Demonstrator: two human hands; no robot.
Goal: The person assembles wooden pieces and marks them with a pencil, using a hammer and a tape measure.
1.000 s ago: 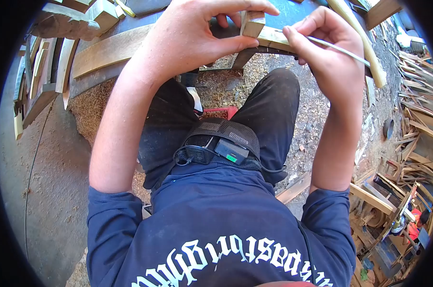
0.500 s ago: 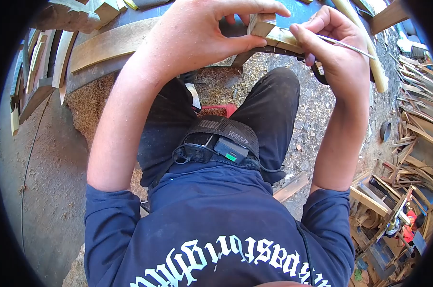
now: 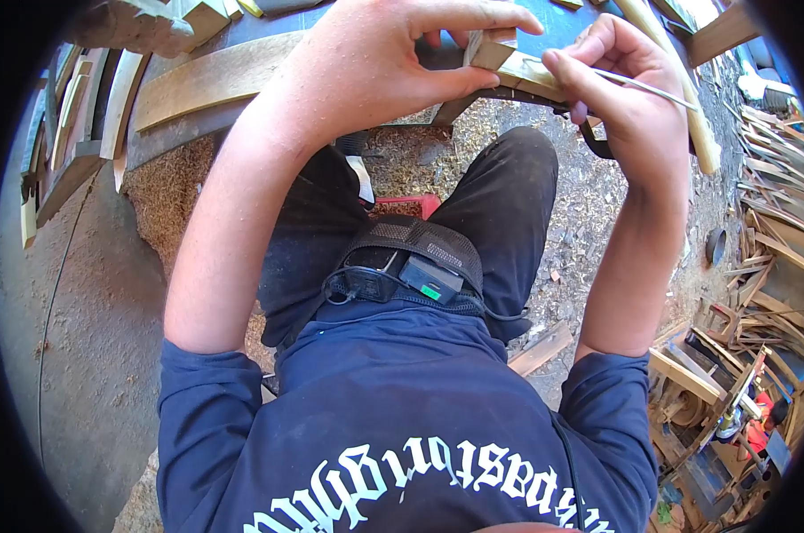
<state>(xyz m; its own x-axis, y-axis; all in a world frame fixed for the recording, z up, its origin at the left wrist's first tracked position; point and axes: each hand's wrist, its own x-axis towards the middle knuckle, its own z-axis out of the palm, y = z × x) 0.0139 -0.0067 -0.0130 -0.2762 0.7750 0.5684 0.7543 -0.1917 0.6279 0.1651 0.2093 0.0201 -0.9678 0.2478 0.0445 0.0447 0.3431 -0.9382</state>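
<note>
My left hand (image 3: 380,75) is closed around a small wooden block (image 3: 493,51), thumb below it and index finger reaching over its top. The block stands against a pale wooden strip (image 3: 531,75) along the near edge of the blue-topped table (image 3: 269,25). In my right hand (image 3: 628,102), pinched between thumb and fingers, is a thin whitish stick (image 3: 652,88), held like a pencil. Its tip points at the strip, just right of the block. A long pale wooden pole (image 3: 706,147) lies beyond the right hand.
A curved board (image 3: 211,78) lies on the table's left part. More wood pieces (image 3: 69,169) stand at the far left. Offcuts (image 3: 780,204) are piled at right. Between my legs is a red object (image 3: 406,206) on the shavings-covered floor.
Very little differs: the whole view has shifted slightly, and both hands keep nearly the same pose at the block and strip.
</note>
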